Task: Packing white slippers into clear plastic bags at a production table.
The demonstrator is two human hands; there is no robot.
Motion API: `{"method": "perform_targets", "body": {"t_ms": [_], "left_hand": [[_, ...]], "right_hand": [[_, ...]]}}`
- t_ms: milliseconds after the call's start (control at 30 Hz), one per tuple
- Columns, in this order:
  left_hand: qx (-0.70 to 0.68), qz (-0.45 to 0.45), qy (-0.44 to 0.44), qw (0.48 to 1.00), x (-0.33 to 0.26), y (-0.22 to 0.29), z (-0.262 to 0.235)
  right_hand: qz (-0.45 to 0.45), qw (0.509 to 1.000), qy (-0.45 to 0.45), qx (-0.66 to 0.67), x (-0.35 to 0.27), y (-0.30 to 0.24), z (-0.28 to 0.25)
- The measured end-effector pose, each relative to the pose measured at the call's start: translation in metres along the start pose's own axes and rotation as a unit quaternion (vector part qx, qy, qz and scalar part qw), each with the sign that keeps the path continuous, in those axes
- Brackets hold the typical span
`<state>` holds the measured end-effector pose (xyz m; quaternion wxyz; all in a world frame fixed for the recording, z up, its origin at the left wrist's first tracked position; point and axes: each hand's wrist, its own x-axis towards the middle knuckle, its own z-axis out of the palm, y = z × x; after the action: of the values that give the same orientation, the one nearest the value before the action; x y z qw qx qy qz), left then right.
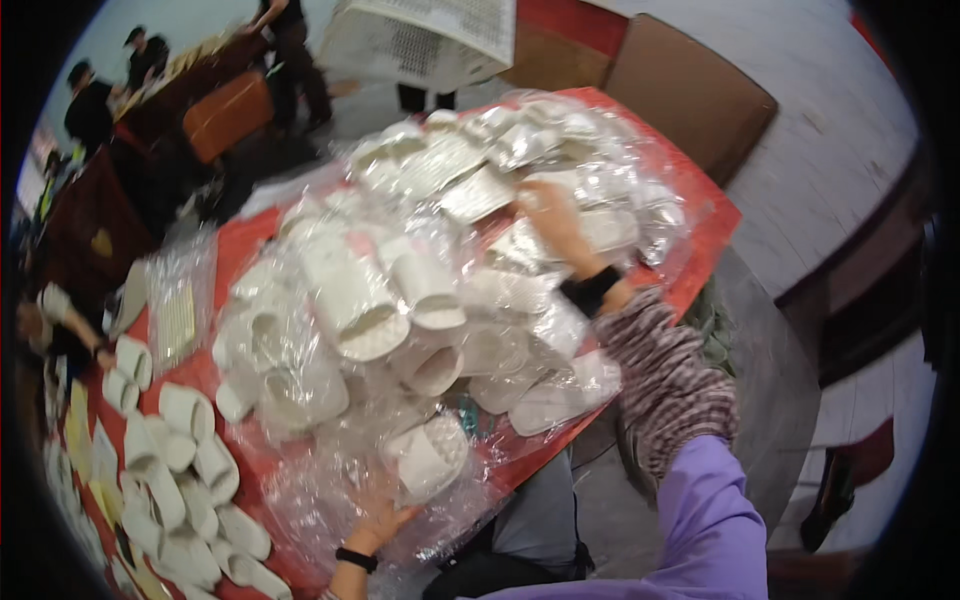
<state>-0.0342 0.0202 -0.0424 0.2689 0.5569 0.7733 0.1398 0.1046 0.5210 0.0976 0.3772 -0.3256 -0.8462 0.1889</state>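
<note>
A large heap of white slippers (350, 290), most of them in clear plastic bags, covers the red table (690, 260). My right hand (550, 215), with a dark band at the wrist, reaches into the far right part of the heap among bagged slippers. Motion blurs its fingers, so a grip cannot be made out. Near the table's front edge lies my left hand (377, 520), thumb spread from the fingers, on crumpled clear plastic bags (310, 490). Just beyond it rests a single white slipper (430, 460) with a studded footbed.
Unbagged white slippers (180, 480) lie in a loose pile at the left. Another person's hand (105, 358) touches slippers at the far left edge. Beyond the table are a white perforated crate (420, 45), a brown board (690, 95) and several people in dark clothes.
</note>
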Motion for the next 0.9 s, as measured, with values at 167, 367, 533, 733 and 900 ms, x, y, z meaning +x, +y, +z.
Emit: {"method": "perform_targets", "body": {"t_ms": [167,367,533,733,900], "left_hand": [[0.106,0.02,-0.068,0.992,0.005,-0.003,-0.003],[0.072,0.027,-0.032,0.997,0.004,0.013,-0.006],[0.049,0.0,-0.026,0.998,0.001,0.004,0.003],[0.022,0.049,0.027,0.998,-0.001,0.003,0.001],[0.035,0.067,0.079,0.994,0.0,0.017,-0.015]], "right_hand": [[0.236,0.965,-0.077,-0.083,-0.018,0.149,-0.05],[0.208,0.959,-0.041,0.19,-0.016,0.173,-0.011],[0.249,0.914,-0.065,0.312,0.008,0.043,-0.02],[0.084,0.923,-0.119,0.357,-0.006,-0.121,-0.031],[-0.001,0.953,-0.209,0.218,-0.046,-0.181,-0.001]]}}
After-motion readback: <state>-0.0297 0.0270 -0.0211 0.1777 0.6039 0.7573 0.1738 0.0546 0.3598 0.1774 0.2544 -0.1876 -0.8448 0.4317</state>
